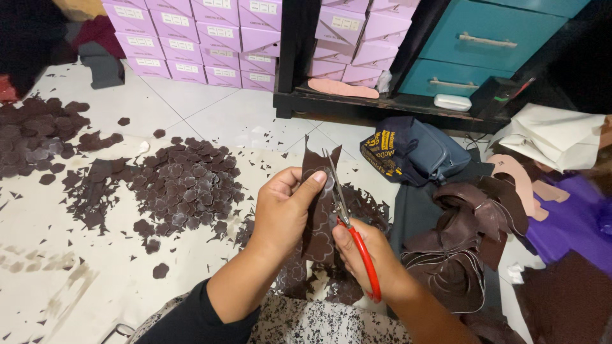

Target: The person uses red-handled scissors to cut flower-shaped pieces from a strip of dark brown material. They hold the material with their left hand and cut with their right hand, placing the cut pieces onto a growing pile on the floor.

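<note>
Above the floor, hands (287,207) grip leather strip (317,210), scissors (347,213).

A dark brown leather strip (317,210), marked with flower outlines, stands upright; red-handled scissors (347,220) cut into its top edge.

Scissors (357,236) red handles; leather strip (317,210) dk brown; boxes (191,38) lilac; drawers (491,44) teal.
</note>
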